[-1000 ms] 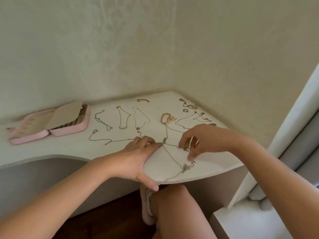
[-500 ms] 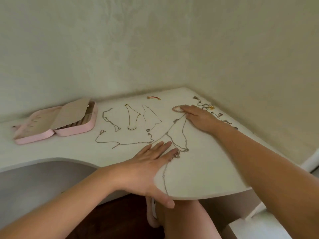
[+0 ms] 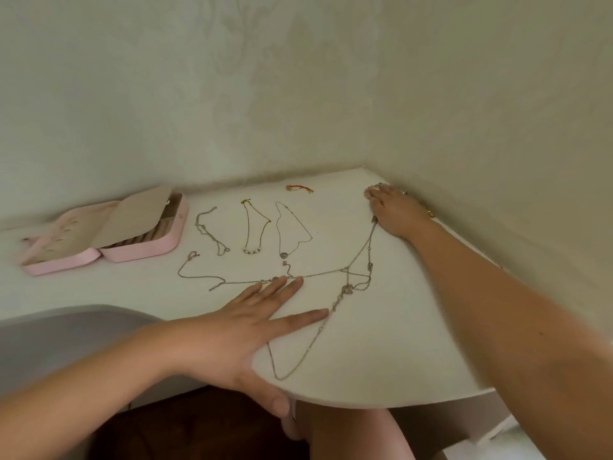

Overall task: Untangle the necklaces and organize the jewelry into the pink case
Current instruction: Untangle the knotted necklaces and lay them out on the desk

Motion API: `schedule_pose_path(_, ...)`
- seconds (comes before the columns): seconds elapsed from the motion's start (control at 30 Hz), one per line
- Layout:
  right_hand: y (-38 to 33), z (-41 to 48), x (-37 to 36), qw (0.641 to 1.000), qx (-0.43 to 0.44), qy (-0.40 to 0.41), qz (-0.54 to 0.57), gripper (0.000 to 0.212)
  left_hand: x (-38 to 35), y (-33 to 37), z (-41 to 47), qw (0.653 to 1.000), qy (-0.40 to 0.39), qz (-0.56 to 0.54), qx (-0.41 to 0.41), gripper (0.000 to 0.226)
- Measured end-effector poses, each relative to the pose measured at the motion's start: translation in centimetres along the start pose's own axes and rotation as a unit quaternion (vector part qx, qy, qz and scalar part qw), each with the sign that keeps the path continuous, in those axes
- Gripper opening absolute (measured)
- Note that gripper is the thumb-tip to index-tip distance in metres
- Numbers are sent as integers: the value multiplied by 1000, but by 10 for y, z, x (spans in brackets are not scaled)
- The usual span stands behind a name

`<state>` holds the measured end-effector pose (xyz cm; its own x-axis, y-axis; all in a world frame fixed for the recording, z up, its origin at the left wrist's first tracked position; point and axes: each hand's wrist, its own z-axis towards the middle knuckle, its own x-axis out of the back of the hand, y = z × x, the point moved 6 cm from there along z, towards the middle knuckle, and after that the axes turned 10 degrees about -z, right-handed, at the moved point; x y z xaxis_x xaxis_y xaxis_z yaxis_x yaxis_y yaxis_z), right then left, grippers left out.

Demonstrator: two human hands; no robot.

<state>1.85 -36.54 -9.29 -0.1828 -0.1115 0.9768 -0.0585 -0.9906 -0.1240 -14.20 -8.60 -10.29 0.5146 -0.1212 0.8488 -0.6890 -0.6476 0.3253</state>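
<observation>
The pink case [image 3: 139,252] lies open at the table's left, a beige flap over its compartments. Three untangled chains lie side by side: a silver chain [image 3: 209,232], a gold chain [image 3: 253,227] and a thin pendant chain [image 3: 292,227]. In front of them spreads a tangle of long silver necklaces [image 3: 348,280]. My left hand [image 3: 245,327] lies flat on the table, fingers straight, fingertips pressing the tangled chains. My right hand [image 3: 394,210] reaches to the far corner by the wall, lying over small jewelry there, with one chain end running under it.
A small red and gold bracelet [image 3: 299,188] lies near the back wall. The white table [image 3: 398,343] has a curved front edge, walls close behind and to the right. A few small gold pieces [image 3: 430,213] peek out beside my right wrist. My knee shows below the table.
My right hand has gone from the tangle near the front edge to the far corner, dragging a chain end outward. My left hand has flattened on the table, pinning the chains.
</observation>
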Motion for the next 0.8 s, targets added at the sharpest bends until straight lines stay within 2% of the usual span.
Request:
schedule_pose_path(0.13,15,-7,6,997,-55,41,42,49,-2,-7,-7,1000,7,3,30,89)
schedule_pose_path(0.2,17,-16,14,994,-49,83,57,51,-3,-4,-7,999,38,-15,31,77)
schedule_pose_path(0.27,11,-27,23,988,-18,140,63,49,2,3,-8,993,97,-57,37,74)
schedule_pose_path(0.33,1,-40,26,983,15,162,80,50,11,11,-5,977,187,-96,44,82)
schedule_pose_path(0.4,-4,-52,25,984,10,143,107,53,23,21,4,956,277,-93,35,88)
schedule_pose_path(0.43,-2,-57,23,985,-7,125,118,53,28,27,13,950,297,-87,32,77)
schedule_pose_path(0.5,3,-63,20,985,-32,98,136,55,37,41,42,947,307,-92,18,51)
schedule_pose_path(0.53,5,-66,19,986,-32,86,138,56,42,50,58,947,303,-106,7,49)
schedule_pose_path(0.6,6,-72,16,991,-22,52,124,55,49,63,89,954,276,-121,-2,51)
schedule_pose_path(0.67,10,-78,13,994,-24,25,102,52,45,61,112,969,227,-94,29,56)
schedule_pose_path(0.73,17,-81,13,996,-41,22,80,47,34,52,116,975,200,-52,76,62)
schedule_pose_path(0.8,23,-81,13,995,-51,38,73,35,24,47,107,978,186,-46,85,66)
